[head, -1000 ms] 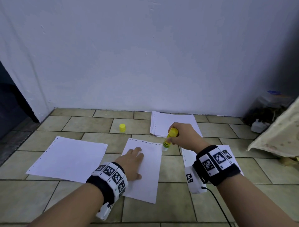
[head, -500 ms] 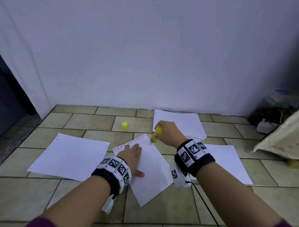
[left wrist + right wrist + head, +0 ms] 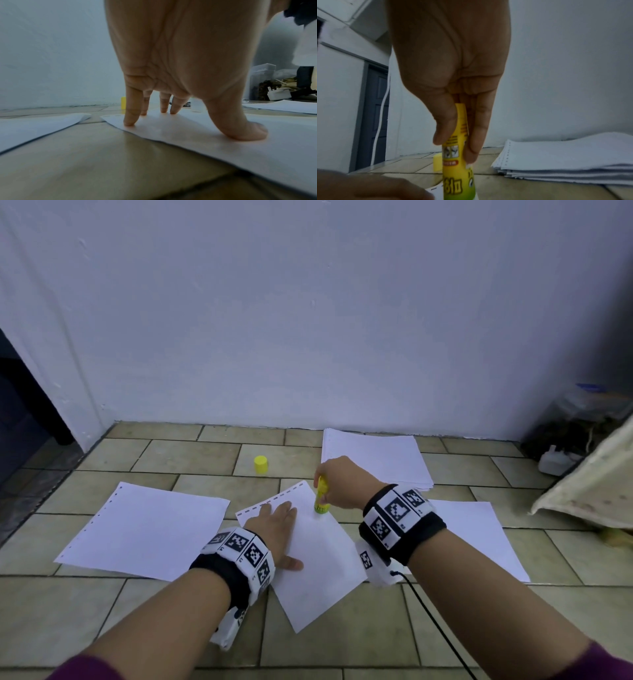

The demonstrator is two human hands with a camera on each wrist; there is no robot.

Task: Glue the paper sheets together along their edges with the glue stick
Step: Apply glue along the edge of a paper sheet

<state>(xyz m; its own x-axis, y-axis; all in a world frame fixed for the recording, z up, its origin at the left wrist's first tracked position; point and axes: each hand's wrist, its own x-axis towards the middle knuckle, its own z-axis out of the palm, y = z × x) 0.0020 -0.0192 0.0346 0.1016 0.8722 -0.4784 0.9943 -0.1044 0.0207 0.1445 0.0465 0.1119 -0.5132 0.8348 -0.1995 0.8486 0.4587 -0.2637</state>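
A white sheet (image 3: pixel 318 570) lies turned at an angle on the tiled floor. My left hand (image 3: pixel 274 525) rests flat on it with straight fingers (image 3: pixel 132 117) pressing down. My right hand (image 3: pixel 342 481) grips a yellow glue stick (image 3: pixel 321 496) upright, its lower end on the sheet's right edge near the top corner. In the right wrist view thumb and fingers clasp the glue stick (image 3: pixel 457 151). Another sheet (image 3: pixel 144 529) lies to the left, a third (image 3: pixel 479 539) to the right, partly under my right arm.
The yellow cap (image 3: pixel 261 465) stands on a tile near the wall. A stack of white paper (image 3: pixel 373 457) lies behind my right hand. Clutter and a white plug (image 3: pixel 556 462) sit at the far right beside a cream cloth (image 3: pixel 589 487). A dark doorway (image 3: pixel 20 405) opens left.
The middle sheet has been turned under my left hand, its top swinging left. My right hand has moved left and nearer with the glue stick, which has travelled down the sheet's right edge.
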